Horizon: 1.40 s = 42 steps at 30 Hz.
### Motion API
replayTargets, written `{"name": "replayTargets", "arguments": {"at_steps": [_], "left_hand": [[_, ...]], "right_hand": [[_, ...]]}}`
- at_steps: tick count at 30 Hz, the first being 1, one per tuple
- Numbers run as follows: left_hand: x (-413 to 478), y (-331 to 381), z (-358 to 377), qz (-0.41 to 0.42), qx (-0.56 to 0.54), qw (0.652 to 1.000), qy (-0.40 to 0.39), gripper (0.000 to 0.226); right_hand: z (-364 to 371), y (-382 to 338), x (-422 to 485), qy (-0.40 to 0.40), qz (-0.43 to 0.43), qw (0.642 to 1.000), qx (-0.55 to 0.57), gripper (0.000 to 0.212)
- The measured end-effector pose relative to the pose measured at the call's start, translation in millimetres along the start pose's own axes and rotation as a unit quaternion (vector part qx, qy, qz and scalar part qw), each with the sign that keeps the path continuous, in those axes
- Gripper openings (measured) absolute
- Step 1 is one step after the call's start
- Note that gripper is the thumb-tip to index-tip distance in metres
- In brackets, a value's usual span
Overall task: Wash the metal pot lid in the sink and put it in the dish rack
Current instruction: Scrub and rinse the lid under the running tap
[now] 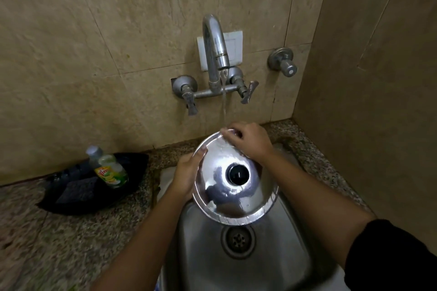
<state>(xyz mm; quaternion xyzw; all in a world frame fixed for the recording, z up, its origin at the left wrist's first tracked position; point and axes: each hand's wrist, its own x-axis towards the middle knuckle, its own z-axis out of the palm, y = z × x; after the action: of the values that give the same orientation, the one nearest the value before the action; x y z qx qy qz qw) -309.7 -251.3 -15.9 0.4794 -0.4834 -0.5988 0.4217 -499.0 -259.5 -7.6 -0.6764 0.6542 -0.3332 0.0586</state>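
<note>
A round shiny metal pot lid (246,198) with a black knob (237,173) in its middle is held tilted over the steel sink (212,255). My left hand (186,176) grips its left rim from below. My right hand (248,140) rests on the lid's far edge, fingers curled over the rim. Water runs from the tap (216,52) in a thin stream onto the far rim by my right hand. No dish rack is in view.
A black tray (132,163) on the granite counter at left holds a green dish-soap bottle (112,171), a second bottle and a dark scrub pad (75,190). The sink drain (238,240) lies below the lid. Tiled walls close the back and right.
</note>
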Motion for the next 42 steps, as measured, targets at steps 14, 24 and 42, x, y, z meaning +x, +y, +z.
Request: {"name": "replayTargets", "arguments": {"at_steps": [14, 24, 42], "left_hand": [[-4, -36, 23, -0.112, -0.089, 0.97, 0.198, 0.056], [2, -32, -3, -0.047, -0.07, 0.973, 0.215, 0.047], [-6, -51, -21, -0.193, -0.232, 0.95, -0.075, 0.067]], "right_hand": [[59, -21, -106, -0.104, -0.17, 0.975, -0.101, 0.055], [31, 48, -126, -0.059, -0.239, 0.963, -0.106, 0.053], [-32, 10, -75, 0.036, 0.04, 0.966, 0.253, 0.014]]}}
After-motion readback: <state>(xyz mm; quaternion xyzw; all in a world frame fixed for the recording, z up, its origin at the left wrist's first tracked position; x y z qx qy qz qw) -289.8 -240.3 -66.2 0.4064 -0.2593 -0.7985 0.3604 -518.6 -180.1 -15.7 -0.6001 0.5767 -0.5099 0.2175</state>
